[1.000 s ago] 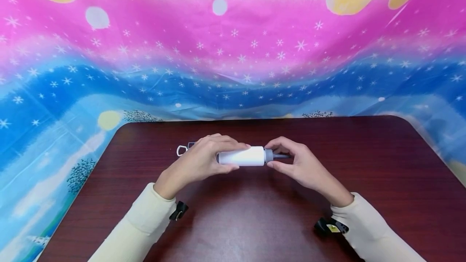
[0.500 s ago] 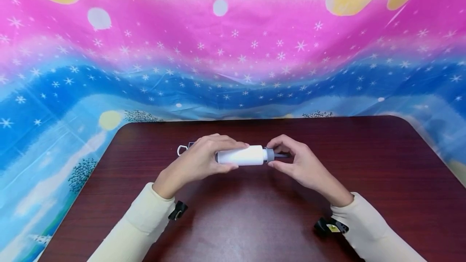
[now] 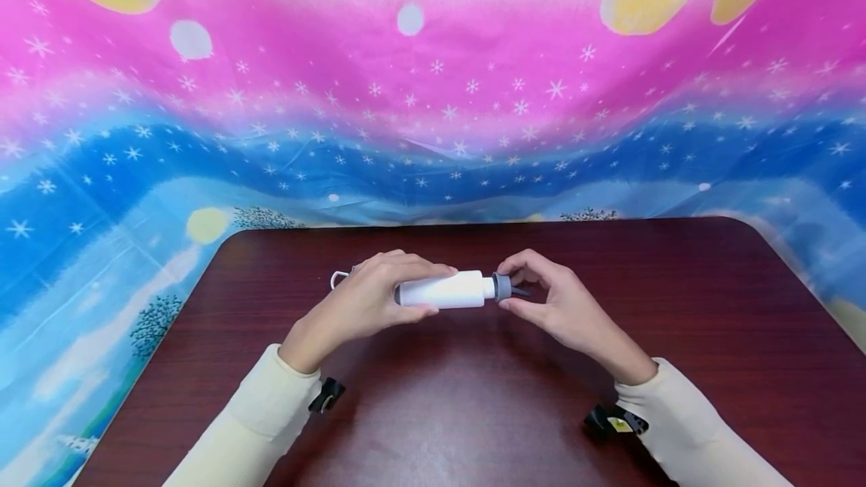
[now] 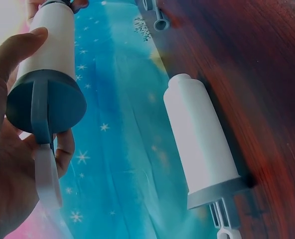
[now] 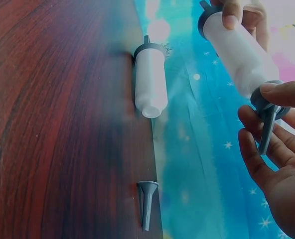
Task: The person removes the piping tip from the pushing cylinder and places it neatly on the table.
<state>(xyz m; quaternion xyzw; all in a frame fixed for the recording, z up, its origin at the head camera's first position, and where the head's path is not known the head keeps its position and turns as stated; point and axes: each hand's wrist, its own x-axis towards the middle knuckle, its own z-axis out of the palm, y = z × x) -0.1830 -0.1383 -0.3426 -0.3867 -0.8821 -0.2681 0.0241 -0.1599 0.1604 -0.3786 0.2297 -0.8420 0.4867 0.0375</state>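
Bottle [image 3: 443,290] sits level in the air over the middle of the table [image 3: 433,419], its neck bare and facing right. On my feed the left hand [image 3: 368,291] grips it by the body near the base, thumb on the near side and fingers on the far side; I judge that hold far back leaves the neck free to work at. The right hand [image 3: 561,303] pinches a grey cap [image 3: 502,287] by its rim in a narrow grip, spout pointing right and wide end toward the neck, so I take it that the two are meant to stay in line. Whether the cap touches the mouth, I cannot tell.

Both forearms slant in from the near corners, one from each side, and the hands face each other with the wrists raised off the wood.

From the wrist views I can see a second bottle [image 5: 151,79] lying on its side on the table, its mouth toward a loose cap [image 5: 147,201], likely laid there to match. A printed cloth [image 3: 433,96] hangs behind the far edge.
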